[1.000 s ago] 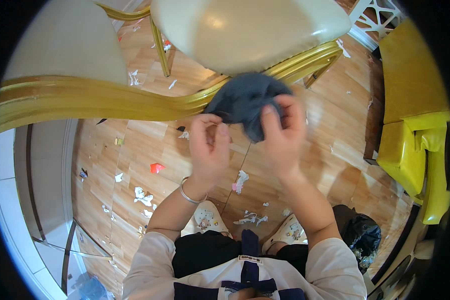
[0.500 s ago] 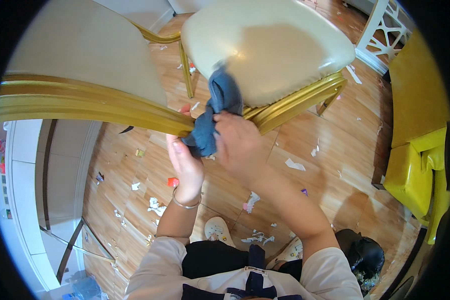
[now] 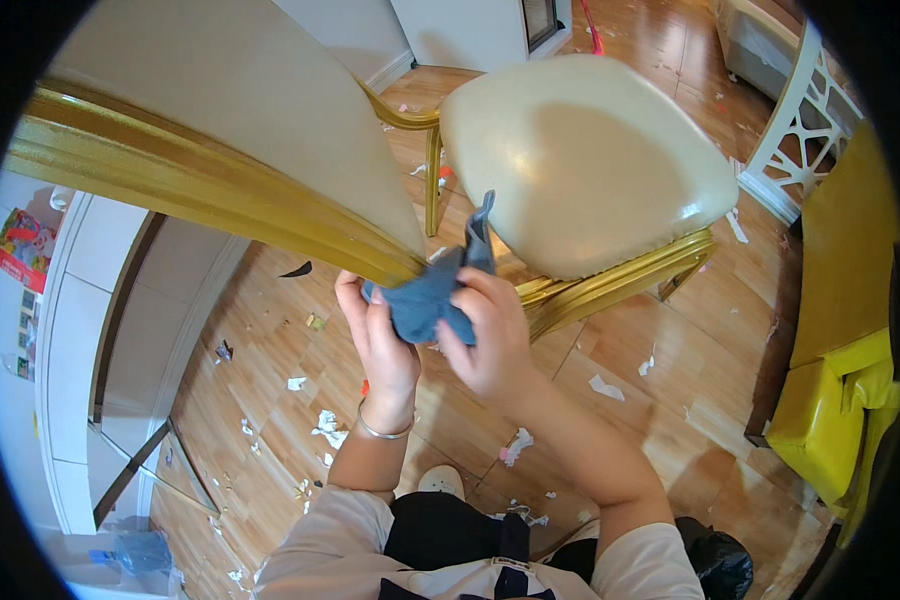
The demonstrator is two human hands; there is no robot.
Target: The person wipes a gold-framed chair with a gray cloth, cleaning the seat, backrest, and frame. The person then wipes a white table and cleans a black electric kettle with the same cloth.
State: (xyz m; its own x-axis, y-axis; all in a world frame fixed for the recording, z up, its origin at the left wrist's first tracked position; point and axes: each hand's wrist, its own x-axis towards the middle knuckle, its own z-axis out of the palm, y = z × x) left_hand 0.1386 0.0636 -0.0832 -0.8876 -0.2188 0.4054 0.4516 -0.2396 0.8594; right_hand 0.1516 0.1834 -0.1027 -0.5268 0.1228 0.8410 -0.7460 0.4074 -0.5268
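A blue-grey cloth (image 3: 425,305) is bunched around the lower end of the chair's gold back frame (image 3: 240,210). My right hand (image 3: 492,330) grips the cloth from the right, fingers curled into its folds, and one corner sticks up above them. On the other side, my left hand (image 3: 378,330) presses the cloth against the frame, its thumb on the near face and its other fingers partly hidden behind. The chair has a cream padded seat (image 3: 590,160) and a cream backrest (image 3: 240,90); the cloth covers the frame near where back and seat meet.
Scraps of white paper (image 3: 330,428) litter the wood floor (image 3: 590,450). To the right stands a yellow upholstered seat (image 3: 820,430), with a white lattice panel (image 3: 800,130) behind it. A black bag (image 3: 715,565) lies near my right foot. White cabinetry (image 3: 70,350) lines the left.
The chair appears lower and further right in view. My right hand's fingers have tightened around the cloth, which is more bunched now. Both hands stay at the frame's lower end.
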